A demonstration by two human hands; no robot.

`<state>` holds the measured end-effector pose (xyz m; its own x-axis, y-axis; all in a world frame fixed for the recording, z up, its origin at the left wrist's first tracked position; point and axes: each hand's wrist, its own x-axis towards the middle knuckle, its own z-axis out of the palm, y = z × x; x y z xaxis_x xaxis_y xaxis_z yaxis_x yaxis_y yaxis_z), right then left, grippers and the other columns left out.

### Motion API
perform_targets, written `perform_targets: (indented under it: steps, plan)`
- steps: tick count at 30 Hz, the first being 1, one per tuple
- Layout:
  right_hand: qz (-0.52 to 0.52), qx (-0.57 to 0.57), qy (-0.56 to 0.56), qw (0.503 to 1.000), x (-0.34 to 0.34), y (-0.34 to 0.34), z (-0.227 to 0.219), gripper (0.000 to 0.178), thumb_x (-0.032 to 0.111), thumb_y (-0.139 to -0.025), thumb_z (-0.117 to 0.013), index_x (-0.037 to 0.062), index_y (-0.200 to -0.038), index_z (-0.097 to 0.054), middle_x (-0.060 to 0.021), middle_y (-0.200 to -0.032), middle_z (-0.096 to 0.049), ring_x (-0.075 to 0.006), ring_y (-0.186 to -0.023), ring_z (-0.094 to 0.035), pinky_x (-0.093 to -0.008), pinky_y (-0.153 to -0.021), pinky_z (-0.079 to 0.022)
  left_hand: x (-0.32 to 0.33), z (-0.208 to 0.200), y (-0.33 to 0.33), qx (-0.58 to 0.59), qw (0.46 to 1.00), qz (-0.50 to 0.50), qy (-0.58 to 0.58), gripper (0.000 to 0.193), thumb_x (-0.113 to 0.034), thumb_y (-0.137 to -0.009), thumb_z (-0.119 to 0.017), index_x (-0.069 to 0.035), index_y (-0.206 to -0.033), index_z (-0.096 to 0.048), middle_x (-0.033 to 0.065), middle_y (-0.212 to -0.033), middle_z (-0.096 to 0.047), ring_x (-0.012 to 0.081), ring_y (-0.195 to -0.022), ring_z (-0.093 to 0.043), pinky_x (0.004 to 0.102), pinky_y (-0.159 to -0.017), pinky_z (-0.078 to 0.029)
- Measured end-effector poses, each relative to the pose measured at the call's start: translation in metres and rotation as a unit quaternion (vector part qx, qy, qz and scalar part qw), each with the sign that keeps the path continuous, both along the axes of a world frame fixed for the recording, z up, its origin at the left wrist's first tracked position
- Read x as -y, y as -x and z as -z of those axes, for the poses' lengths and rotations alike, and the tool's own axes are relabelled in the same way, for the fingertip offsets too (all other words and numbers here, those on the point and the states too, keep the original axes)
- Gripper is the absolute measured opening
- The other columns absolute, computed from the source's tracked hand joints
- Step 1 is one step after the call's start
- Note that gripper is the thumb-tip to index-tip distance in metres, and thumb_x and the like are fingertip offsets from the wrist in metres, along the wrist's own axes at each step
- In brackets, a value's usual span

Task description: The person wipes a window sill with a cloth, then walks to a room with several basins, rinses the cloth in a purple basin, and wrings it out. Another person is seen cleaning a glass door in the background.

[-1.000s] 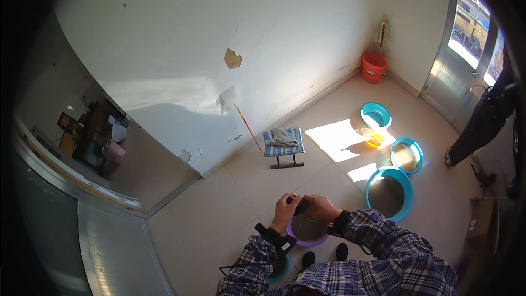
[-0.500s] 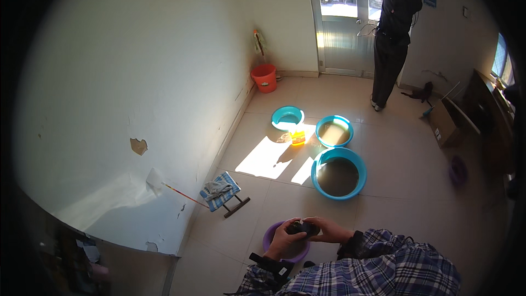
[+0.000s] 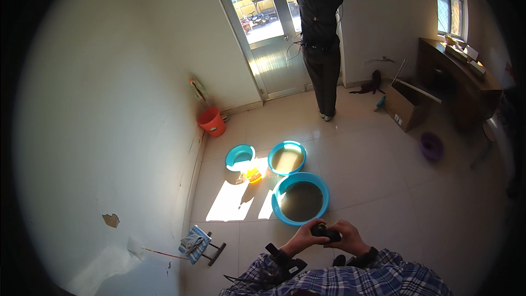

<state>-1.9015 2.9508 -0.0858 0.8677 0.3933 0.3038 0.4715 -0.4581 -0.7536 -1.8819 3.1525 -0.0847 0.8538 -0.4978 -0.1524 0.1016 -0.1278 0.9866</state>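
My left hand (image 3: 300,240) and my right hand (image 3: 352,239) meet at the lower middle, in front of my body. Between them they grip a small black object (image 3: 327,234), fingers curled over it from both sides. Its kind is too dark and small to make out. Just beyond the hands on the floor stands a large turquoise basin (image 3: 321,211) of murky dark water. Behind it are a smaller turquoise basin (image 3: 286,171) of cloudy water and another turquoise basin (image 3: 228,160). Beside those sits a yellow-orange container (image 3: 252,176).
A low folding stool (image 3: 195,239) with a grey cloth stands near the left wall. A red bucket (image 3: 212,123) is in the far corner. Another person (image 3: 319,27) stands at the glazed door. To the right are a cardboard box (image 3: 402,111), a purple basin (image 3: 432,147) and a desk (image 3: 460,79).
The view has tilted up and swung right, so the window and desk show more. My hands still hold the black object. The purple basin that was beneath them has left view.
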Motion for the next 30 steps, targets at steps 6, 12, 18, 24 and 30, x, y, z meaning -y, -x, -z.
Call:
perform_targets:
  steps: [6,12,18,24,30]
  plan:
    - [0.069,-0.056,-0.036,0.995,0.063,-0.032,0.001,0.044,0.029,-0.066,-0.080,0.0084,-0.101,-0.064,-0.0088,-0.084,-0.057,-0.0260,-0.081,-0.058,-0.0356,-0.071,-0.048,0.056,-0.009,-0.054,-0.044,0.998,0.028,0.017,0.057,-0.012,-0.072,-0.078,-0.003,-0.121,-0.049,0.0063,-0.106,-0.055,0.0139,-0.096,-0.056,0.0259,-0.082,-0.048]
    - [0.171,-0.145,-0.157,0.962,0.093,-0.044,0.016,0.039,0.024,-0.074,-0.076,0.0012,-0.102,-0.062,-0.0089,-0.089,-0.059,-0.0215,-0.083,-0.061,-0.0315,-0.074,-0.049,0.103,-0.008,-0.098,-0.131,0.985,0.075,0.079,0.054,-0.011,-0.077,-0.076,-0.003,-0.123,-0.049,0.0065,-0.102,-0.058,0.0150,-0.092,-0.060,0.0266,-0.080,-0.052]
    - [0.266,-0.262,-0.352,0.858,0.120,-0.065,0.029,0.030,0.029,-0.093,-0.058,-0.0004,-0.100,-0.062,-0.0010,-0.086,-0.062,-0.0091,-0.076,-0.055,-0.0241,-0.066,-0.045,0.126,0.005,-0.140,-0.168,0.969,0.136,0.119,0.053,0.000,-0.074,-0.073,-0.003,-0.122,-0.050,0.0069,-0.108,-0.059,0.0152,-0.098,-0.059,0.0272,-0.087,-0.050]
    - [0.310,-0.299,-0.418,0.800,0.133,-0.112,-0.027,0.050,0.049,-0.098,-0.036,0.0050,-0.098,-0.059,0.0053,-0.074,-0.056,-0.0030,-0.061,-0.047,-0.0203,-0.054,-0.039,0.113,-0.027,-0.206,-0.164,0.967,0.152,0.125,0.051,0.006,-0.074,-0.066,-0.002,-0.122,-0.050,0.0066,-0.111,-0.060,0.0182,-0.102,-0.058,0.0304,-0.090,-0.048]
    - [0.079,-0.168,-0.726,0.662,0.170,-0.152,-0.084,0.051,0.056,-0.094,-0.035,0.0128,-0.109,-0.057,0.0018,-0.092,-0.061,-0.0095,-0.077,-0.057,-0.0245,-0.068,-0.048,0.131,-0.079,-0.237,-0.117,0.961,0.158,0.196,0.051,0.000,-0.078,-0.066,-0.002,-0.125,-0.047,0.0078,-0.115,-0.058,0.0169,-0.099,-0.058,0.0286,-0.086,-0.047]
